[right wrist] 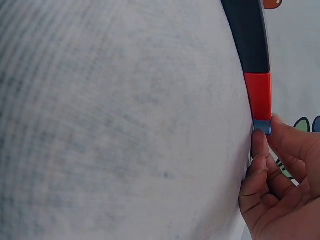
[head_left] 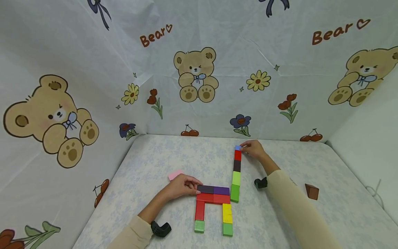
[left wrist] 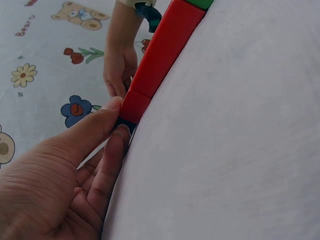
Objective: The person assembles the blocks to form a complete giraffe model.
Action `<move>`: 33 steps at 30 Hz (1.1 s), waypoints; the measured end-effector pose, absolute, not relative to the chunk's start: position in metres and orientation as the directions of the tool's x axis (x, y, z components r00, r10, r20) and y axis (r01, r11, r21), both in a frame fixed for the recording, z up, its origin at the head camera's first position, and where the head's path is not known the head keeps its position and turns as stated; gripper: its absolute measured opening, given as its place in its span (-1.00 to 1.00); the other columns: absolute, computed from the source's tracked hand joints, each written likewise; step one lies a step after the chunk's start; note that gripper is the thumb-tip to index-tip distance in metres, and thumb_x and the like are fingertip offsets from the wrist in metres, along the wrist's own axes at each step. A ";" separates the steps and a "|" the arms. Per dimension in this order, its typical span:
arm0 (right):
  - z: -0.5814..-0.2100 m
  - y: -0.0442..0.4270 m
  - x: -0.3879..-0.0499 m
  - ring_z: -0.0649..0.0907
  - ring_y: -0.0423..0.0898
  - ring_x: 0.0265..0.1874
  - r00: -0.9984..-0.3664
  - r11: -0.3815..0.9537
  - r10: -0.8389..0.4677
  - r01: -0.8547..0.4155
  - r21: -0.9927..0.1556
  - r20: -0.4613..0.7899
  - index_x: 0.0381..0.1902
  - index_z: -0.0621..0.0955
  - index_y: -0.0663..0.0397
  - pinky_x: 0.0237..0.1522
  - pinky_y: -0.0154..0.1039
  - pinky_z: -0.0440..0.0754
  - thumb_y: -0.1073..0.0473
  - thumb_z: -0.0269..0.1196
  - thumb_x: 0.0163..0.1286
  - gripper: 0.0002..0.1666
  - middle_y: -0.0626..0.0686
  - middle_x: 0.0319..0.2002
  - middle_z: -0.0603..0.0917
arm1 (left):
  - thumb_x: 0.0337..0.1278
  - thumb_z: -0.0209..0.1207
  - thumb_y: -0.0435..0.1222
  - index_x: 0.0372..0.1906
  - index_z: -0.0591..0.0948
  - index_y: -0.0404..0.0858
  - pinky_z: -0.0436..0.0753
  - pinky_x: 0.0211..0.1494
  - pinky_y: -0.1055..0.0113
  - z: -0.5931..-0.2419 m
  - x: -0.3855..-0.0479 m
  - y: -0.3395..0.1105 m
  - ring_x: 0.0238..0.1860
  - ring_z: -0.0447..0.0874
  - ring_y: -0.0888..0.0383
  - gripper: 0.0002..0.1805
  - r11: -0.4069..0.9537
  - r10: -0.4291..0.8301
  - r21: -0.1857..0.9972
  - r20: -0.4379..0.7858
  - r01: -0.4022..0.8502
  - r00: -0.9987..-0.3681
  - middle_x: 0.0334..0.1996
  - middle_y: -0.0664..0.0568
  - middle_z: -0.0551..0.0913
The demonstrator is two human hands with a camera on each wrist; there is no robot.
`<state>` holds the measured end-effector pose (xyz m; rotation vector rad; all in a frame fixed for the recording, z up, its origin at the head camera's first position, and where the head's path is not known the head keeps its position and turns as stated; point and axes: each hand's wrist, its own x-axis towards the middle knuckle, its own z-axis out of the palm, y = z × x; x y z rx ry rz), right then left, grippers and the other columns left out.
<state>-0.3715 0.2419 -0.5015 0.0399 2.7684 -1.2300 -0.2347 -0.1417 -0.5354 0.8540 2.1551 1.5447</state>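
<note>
On the table, flat coloured blocks form a shape with two legs. My left hand point(head_left: 182, 186) pinches the left end of the dark block point(head_left: 206, 189) in its top row, beside a purple block point(head_left: 221, 191). Red blocks point(head_left: 204, 197) lie against that row. From the right corner a column runs away from me: green point(head_left: 235, 193), lime point(head_left: 236, 178), black point(head_left: 237, 165), red point(head_left: 237, 155), then a small blue block point(head_left: 237, 147) at the far end. Between thumb and fingertip, my right hand point(right wrist: 285, 175) holds this blue block, which touches the red one.
A pink block point(head_left: 175, 174) lies beyond my left hand, partly covered. Out on the right sits a brown wedge-shaped block point(head_left: 312, 192). The legs end in green blocks point(head_left: 227, 229) near me. A bear-printed cloth point(head_left: 224, 31) rises behind the table's far edge.
</note>
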 end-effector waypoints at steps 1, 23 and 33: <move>-0.501 0.242 -0.371 0.61 0.04 -0.19 -0.993 0.668 -0.023 0.070 -0.741 -0.114 0.14 0.68 0.24 -0.16 -0.24 0.61 0.22 0.31 0.45 -0.65 0.23 -0.09 0.70 | 0.12 0.47 -0.30 0.01 0.77 -0.15 0.67 -0.24 0.36 -0.535 -0.235 -0.142 -0.36 0.68 0.21 -0.68 0.222 0.653 0.938 0.060 0.267 -0.755 -0.37 0.08 0.73; -0.446 0.285 -0.314 0.63 0.29 -0.09 -0.993 0.705 -0.109 -0.105 -0.701 0.040 0.18 0.61 0.32 -0.27 -0.10 0.67 0.11 0.21 0.54 -0.58 0.34 -0.06 0.72 | 0.13 0.46 -0.31 0.02 0.77 -0.17 0.67 -0.23 0.36 -0.533 -0.235 -0.141 -0.36 0.69 0.24 -0.68 0.231 0.652 0.935 0.055 0.267 -0.756 -0.37 0.10 0.73; -0.425 0.302 -0.268 0.65 0.10 -0.21 -0.987 0.735 -0.119 -0.163 -0.659 0.113 0.16 0.63 0.27 -0.34 -0.13 0.63 0.08 0.21 0.55 -0.60 0.21 -0.14 0.75 | 0.12 0.47 -0.31 0.00 0.79 -0.14 0.66 -0.23 0.37 -0.535 -0.234 -0.140 -0.36 0.69 0.22 -0.69 0.242 0.626 0.938 0.043 0.246 -0.779 -0.37 0.05 0.73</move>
